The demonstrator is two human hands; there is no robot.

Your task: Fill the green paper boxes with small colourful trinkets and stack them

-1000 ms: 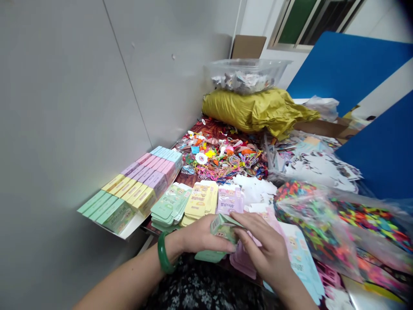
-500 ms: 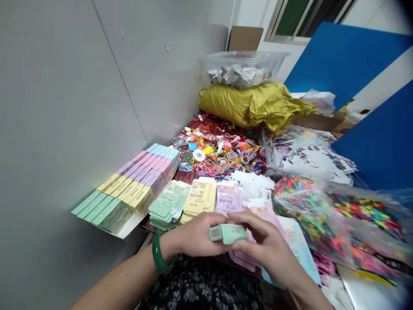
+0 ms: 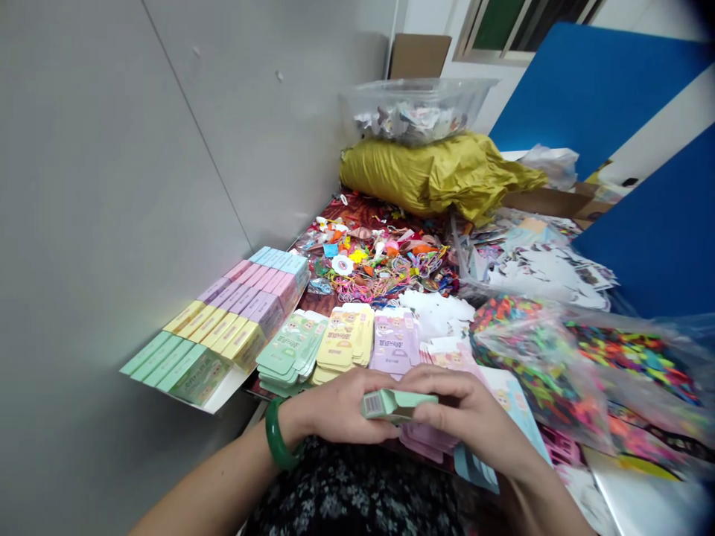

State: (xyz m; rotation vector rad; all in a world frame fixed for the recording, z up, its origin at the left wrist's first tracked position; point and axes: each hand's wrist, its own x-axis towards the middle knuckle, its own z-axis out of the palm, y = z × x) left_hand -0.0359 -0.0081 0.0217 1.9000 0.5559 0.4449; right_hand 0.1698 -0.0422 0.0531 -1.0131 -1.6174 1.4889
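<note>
Both of my hands hold a small mint-green cardboard box (image 3: 394, 403) just above the near table edge. My left hand (image 3: 338, 408), with a green bangle on its wrist, grips the box's left end, where a barcode shows. My right hand (image 3: 466, 417) curls its fingers over the box's right end and top. Directly beyond my hands lie fanned stacks of flat, unfolded boxes: green (image 3: 293, 346), yellow (image 3: 343, 340) and lilac (image 3: 395, 341). Pink and blue flat boxes (image 3: 474, 454) lie under my right hand.
A white tray (image 3: 223, 394) at the left carries rows of folded boxes (image 3: 223, 320) in green, yellow, purple, pink and blue. Loose colourful trinkets (image 3: 380, 264) cover the table's middle. Clear bags of bright pieces (image 3: 536, 357) sit right, a yellow bag (image 3: 436, 175) and clear tub (image 3: 416, 108) behind, blue panels (image 3: 642, 223) far right.
The green box went from half-open and tilted to closed and held level between both hands. My right fingers moved from its flap to its right end. The view shifted slightly.
</note>
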